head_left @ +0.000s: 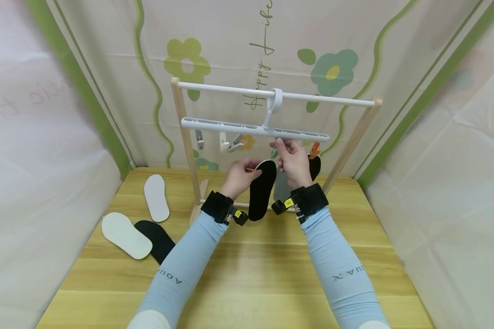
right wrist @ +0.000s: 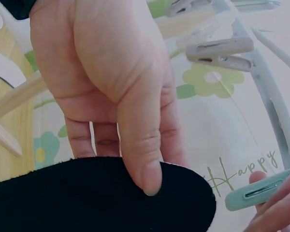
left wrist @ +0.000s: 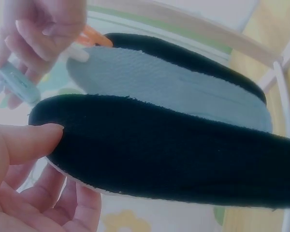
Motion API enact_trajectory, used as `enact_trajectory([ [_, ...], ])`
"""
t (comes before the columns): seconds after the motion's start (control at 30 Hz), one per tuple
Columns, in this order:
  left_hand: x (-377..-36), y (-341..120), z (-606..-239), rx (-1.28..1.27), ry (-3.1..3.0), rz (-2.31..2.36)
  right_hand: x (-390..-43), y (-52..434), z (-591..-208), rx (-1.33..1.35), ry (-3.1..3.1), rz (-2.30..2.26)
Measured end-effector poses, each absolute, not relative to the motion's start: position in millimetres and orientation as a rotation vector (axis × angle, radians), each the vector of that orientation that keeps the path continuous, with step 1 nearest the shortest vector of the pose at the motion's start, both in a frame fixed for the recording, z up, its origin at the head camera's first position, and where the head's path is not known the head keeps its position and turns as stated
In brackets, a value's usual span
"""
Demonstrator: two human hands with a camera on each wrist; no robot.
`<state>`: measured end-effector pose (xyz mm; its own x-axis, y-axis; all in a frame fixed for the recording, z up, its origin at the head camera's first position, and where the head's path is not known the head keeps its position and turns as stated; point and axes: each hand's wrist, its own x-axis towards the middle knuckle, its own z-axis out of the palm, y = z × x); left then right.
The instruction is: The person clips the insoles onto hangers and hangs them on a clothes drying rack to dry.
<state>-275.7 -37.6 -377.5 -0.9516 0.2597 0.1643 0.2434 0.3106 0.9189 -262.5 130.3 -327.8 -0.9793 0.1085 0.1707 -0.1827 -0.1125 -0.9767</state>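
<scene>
From the head camera, my left hand (head_left: 240,176) pinches the top of a black insole (head_left: 262,189) under the white clip hanger (head_left: 255,129), above the bench (head_left: 247,265), while my right hand (head_left: 293,162) pinches a teal clip.

Left wrist: thumb on the insole's black edge (left wrist: 159,154).

Right wrist: the teal clip (right wrist: 258,191) sits between my fingers beside the insole's tip.
</scene>
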Motion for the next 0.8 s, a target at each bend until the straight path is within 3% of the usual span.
enact_trajectory([
  [0.8,-276.7,-26.7,-361.8,0.571,2.456,1.864,-263.6,129.1,-326.4,-0.022,-1.886,2.235],
])
